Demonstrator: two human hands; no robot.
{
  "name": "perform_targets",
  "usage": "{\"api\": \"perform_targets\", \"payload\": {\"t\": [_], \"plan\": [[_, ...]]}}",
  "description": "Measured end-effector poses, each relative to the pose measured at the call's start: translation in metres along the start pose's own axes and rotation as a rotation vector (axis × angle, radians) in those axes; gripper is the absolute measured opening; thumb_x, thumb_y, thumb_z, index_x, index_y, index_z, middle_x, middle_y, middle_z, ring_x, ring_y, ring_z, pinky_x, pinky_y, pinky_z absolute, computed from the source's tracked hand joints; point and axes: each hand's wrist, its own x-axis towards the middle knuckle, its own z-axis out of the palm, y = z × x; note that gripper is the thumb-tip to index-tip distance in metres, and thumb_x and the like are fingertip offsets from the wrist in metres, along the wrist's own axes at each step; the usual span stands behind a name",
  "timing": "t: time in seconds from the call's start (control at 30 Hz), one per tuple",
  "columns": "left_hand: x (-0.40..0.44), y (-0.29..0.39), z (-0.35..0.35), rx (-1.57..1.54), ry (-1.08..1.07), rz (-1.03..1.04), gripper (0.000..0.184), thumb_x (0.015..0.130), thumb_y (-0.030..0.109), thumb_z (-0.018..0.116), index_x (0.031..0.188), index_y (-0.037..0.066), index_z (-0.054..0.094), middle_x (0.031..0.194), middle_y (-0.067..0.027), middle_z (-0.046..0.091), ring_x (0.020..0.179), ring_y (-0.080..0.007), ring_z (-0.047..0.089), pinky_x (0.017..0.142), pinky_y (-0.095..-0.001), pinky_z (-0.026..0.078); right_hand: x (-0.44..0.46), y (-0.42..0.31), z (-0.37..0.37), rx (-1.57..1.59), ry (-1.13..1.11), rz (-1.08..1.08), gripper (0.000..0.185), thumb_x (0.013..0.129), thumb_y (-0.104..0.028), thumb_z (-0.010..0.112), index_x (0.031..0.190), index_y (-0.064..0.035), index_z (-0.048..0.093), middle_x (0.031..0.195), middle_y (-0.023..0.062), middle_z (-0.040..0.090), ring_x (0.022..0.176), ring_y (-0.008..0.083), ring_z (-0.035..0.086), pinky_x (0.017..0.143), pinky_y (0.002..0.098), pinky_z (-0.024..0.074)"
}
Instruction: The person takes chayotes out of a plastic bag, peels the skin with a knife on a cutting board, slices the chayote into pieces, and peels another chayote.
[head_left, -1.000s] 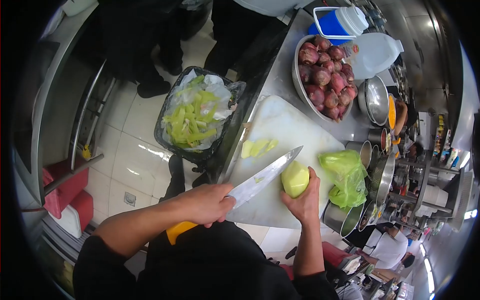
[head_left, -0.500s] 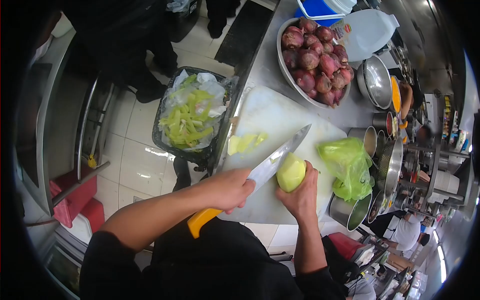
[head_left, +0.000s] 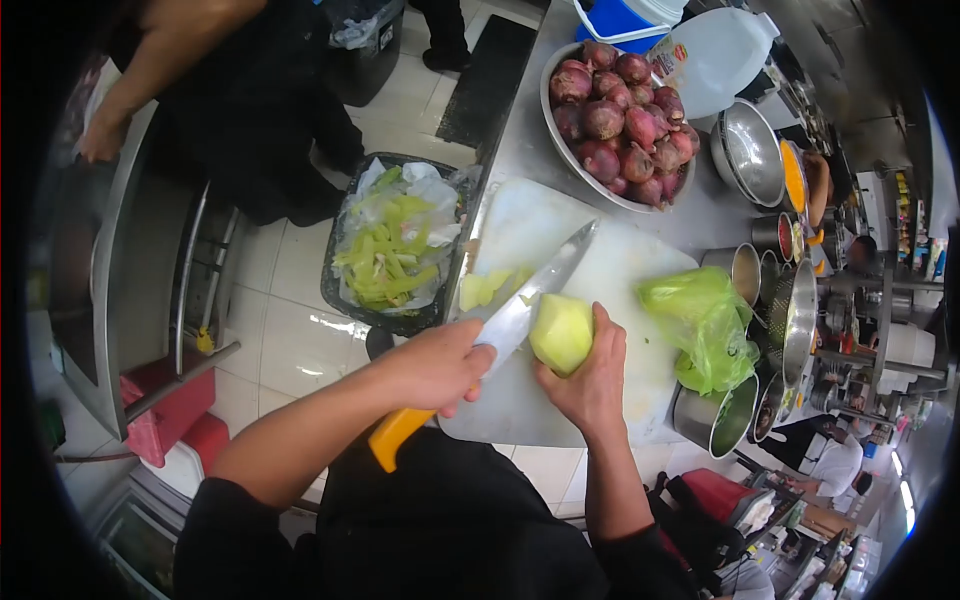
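Observation:
My left hand (head_left: 445,368) is wrapped round the yellow handle (head_left: 398,436) of a large kitchen knife (head_left: 520,305), its blade pointing up and away over the cutting board. My right hand (head_left: 590,375) grips a peeled, rounded pale-green vegetable (head_left: 562,334), whose kind I cannot make out, just right of the blade. A narrow gap shows between blade and vegetable. Thin pale-green slices (head_left: 487,288) lie on the white cutting board (head_left: 625,385), left of the knife and partly behind it.
A bowl of red onions (head_left: 625,125) stands beyond the board. At its right are a green plastic bag (head_left: 700,325) and metal pots (head_left: 715,420). A lined bin with peelings (head_left: 395,245) stands below the counter's left edge. Another person's hand (head_left: 103,135) is at upper left.
The vegetable and my right hand have shifted slightly left, and the vegetable is turned differently. The knife has moved slightly left and down. The other person's arm has come into view at upper left.

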Motion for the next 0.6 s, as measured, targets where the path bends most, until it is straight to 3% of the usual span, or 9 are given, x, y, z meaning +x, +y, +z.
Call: {"api": "perform_targets", "payload": {"t": [0.2,0.33,0.4,0.5,0.53,0.57,0.6], "plan": [[-0.019,-0.011,-0.003,-0.100,0.113,-0.041,0.037,0.105,0.029,0.043,0.119,-0.004,0.050,0.086,-0.0124,0.068,0.056,-0.0203,0.064,0.059,-0.0381,0.055,-0.003,-0.006,0.013,0.023,-0.045,0.118,0.094,0.069,-0.018,0.086,0.148,-0.0011,0.040,0.125,0.0225,0.051,0.116,0.0431,0.053,0.099,0.0495,0.0486],[-0.004,-0.012,-0.006,-0.061,-0.024,0.061,0.034,0.105,0.029,0.045,0.117,-0.002,0.053,0.085,-0.0123,0.069,0.057,-0.0200,0.065,0.062,-0.0389,0.056,0.003,-0.021,0.008,0.003,0.031,-0.028,0.092,0.067,-0.019,0.086,0.147,-0.0067,0.042,0.127,0.0219,0.050,0.117,0.0437,0.054,0.098,0.0505,0.0500],[-0.009,-0.004,-0.012,0.027,0.014,0.029,0.033,0.105,0.029,0.045,0.115,-0.002,0.053,0.086,-0.0150,0.070,0.058,-0.0237,0.067,0.063,-0.0409,0.056,0.009,-0.022,0.003,-0.058,-0.017,-0.061,0.092,0.068,-0.020,0.086,0.148,-0.0101,0.042,0.127,0.0219,0.050,0.117,0.0439,0.054,0.097,0.0508,0.0505],[-0.023,-0.008,-0.015,0.193,0.173,0.046,0.032,0.104,0.028,0.046,0.110,-0.003,0.052,0.087,-0.0204,0.071,0.066,-0.0341,0.070,0.068,-0.0467,0.055,0.008,-0.027,0.005,-0.043,-0.025,0.084,0.091,0.069,-0.020,0.085,0.149,-0.0147,0.042,0.127,0.0228,0.050,0.117,0.0439,0.054,0.098,0.0511,0.0502],[-0.032,-0.010,-0.016,0.249,0.251,0.057,0.031,0.104,0.028,0.046,0.108,-0.003,0.052,0.087,-0.0225,0.071,0.070,-0.0383,0.070,0.071,-0.0492,0.055,0.006,-0.028,0.002,-0.042,-0.043,0.115,0.092,0.070,-0.020,0.085,0.149,-0.0123,0.041,0.127,0.0238,0.050,0.117,0.0440,0.054,0.098,0.0507,0.0500],[-0.046,0.004,-0.019,0.125,0.193,-0.074,0.028,0.103,0.025,0.047,0.107,-0.003,0.050,0.085,-0.0283,0.069,0.084,-0.0495,0.067,0.080,-0.0559,0.052,0.007,-0.032,0.000,-0.035,-0.055,0.138,0.092,0.070,-0.020,0.084,0.150,-0.0099,0.039,0.126,0.0247,0.049,0.117,0.0442,0.054,0.099,0.0504,0.0499],[-0.048,-0.001,-0.017,0.185,0.222,-0.020,0.027,0.103,0.023,0.048,0.108,-0.003,0.049,0.085,-0.0288,0.068,0.086,-0.0504,0.067,0.081,-0.0567,0.051,0.008,-0.035,0.000,-0.027,-0.066,0.161,0.093,0.071,-0.020,0.084,0.151,-0.0076,0.038,0.126,0.0256,0.049,0.117,0.0443,0.054,0.099,0.0501,0.0497]]}}
